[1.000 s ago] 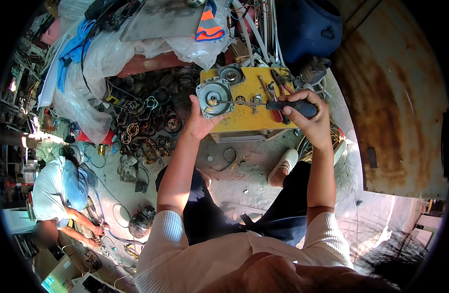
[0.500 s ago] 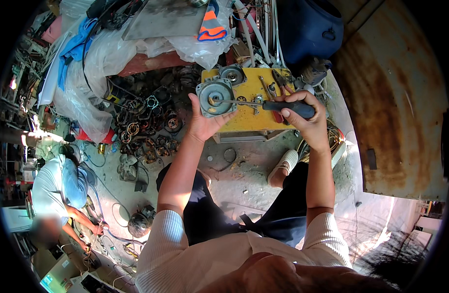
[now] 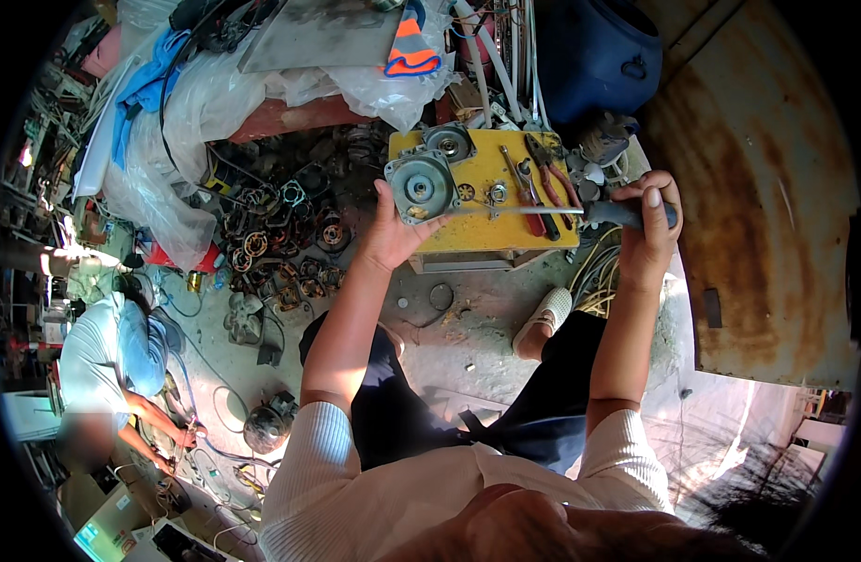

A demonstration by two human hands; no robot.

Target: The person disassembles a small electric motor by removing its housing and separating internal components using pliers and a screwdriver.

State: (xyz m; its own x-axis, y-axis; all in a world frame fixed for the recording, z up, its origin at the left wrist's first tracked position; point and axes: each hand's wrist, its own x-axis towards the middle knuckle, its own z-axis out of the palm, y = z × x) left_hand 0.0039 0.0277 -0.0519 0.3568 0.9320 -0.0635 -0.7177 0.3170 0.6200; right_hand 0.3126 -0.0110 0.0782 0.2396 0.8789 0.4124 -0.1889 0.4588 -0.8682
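Note:
My left hand (image 3: 393,232) grips a grey metal motor end cover (image 3: 436,178), its round hollow inside turned toward me and a yellowish smear at its lower edge. In my right hand (image 3: 653,220) is a long screwdriver (image 3: 610,213) with a dark handle, its blade pointing left past the end cover's lower right side. Beyond my hands stands a small yellow table (image 3: 491,239). On it lie a second end cover (image 3: 451,140), a bearing (image 3: 497,191), red-handled pliers (image 3: 554,173) and several other hand tools.
Used motor parts (image 3: 285,234) cover the floor to the left. A blue barrel (image 3: 603,56) stands at the back, beside a rusty metal sheet (image 3: 767,187) on the right. At the lower left a co-worker (image 3: 121,356) bends over cables. Coiled hoses (image 3: 599,276) lie right of the table.
My right hand has drawn the screwdriver to the right, so its tip has left the middle of the end cover. The left hand and end cover have shifted slightly right.

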